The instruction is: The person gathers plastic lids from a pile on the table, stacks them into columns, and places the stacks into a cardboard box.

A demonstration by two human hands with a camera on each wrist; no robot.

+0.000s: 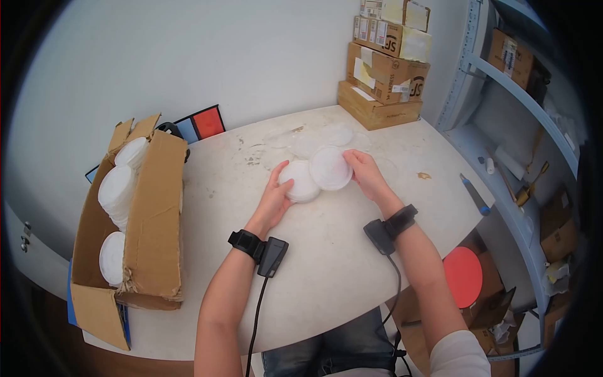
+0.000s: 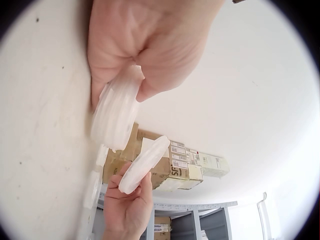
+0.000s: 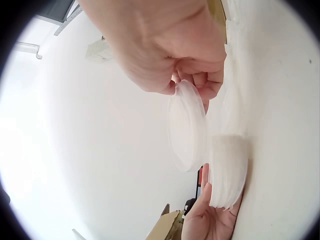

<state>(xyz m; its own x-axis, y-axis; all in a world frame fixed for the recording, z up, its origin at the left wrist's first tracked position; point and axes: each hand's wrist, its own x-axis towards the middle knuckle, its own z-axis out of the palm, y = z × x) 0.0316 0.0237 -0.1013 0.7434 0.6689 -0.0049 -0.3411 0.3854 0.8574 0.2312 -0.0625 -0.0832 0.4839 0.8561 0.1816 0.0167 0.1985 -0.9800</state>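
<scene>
My left hand (image 1: 274, 200) grips a short stack of round, translucent white plastic lids (image 1: 300, 183), its thumb on the top face. In the left wrist view the stack (image 2: 116, 112) shows its layered rims, close to the tabletop. Between thumb and fingers, my right hand (image 1: 369, 178) pinches a white lid (image 1: 330, 168) by its right edge. That lid overlaps the stack in the head view. Seen from the right wrist, the lid (image 3: 187, 127) is tilted up on edge, apart from the stack (image 3: 228, 172) in the left hand.
More translucent discs (image 1: 336, 134) lie flat behind the hands. An open cardboard box (image 1: 154, 226) with several stacks of white lids (image 1: 116, 191) stands at left. Taped cartons (image 1: 389, 75) are piled at the back right. A blue-handled cutter (image 1: 476, 196) lies near the right edge.
</scene>
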